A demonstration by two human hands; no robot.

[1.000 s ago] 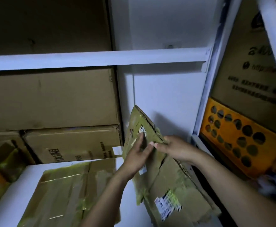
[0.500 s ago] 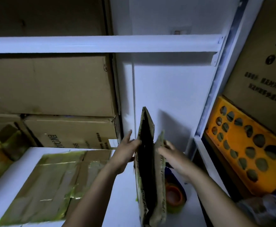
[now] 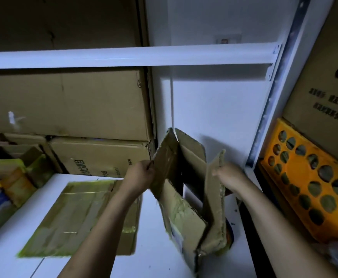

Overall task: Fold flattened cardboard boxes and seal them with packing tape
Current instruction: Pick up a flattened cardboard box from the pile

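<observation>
A worn cardboard box (image 3: pixel 192 197) with old yellowish tape and a shipping label stands on end on the white shelf (image 3: pixel 154 253), spread partly open into a hollow shape. My left hand (image 3: pixel 142 175) grips its left panel near the top edge. My right hand (image 3: pixel 227 174) holds the right panel's upper edge, pulling it apart from the left one. A second flattened box (image 3: pixel 79 219), covered in yellowish tape, lies flat on the shelf to the left. A tape roll (image 3: pixel 230 233) peeks out behind the open box's lower right; most of it is hidden.
Large brown cartons (image 3: pixel 67 105) are stacked at the back left under a white shelf beam (image 3: pixel 124 57). Coloured packages (image 3: pixel 1 189) sit at far left. A white upright (image 3: pixel 272 101) and an orange perforated panel (image 3: pixel 312 183) stand on the right, below a printed carton (image 3: pixel 332 85).
The box went from flat and leaning, to edge-on and narrow, to spread open now. My hands have moved apart, each pulling one side panel outward.
</observation>
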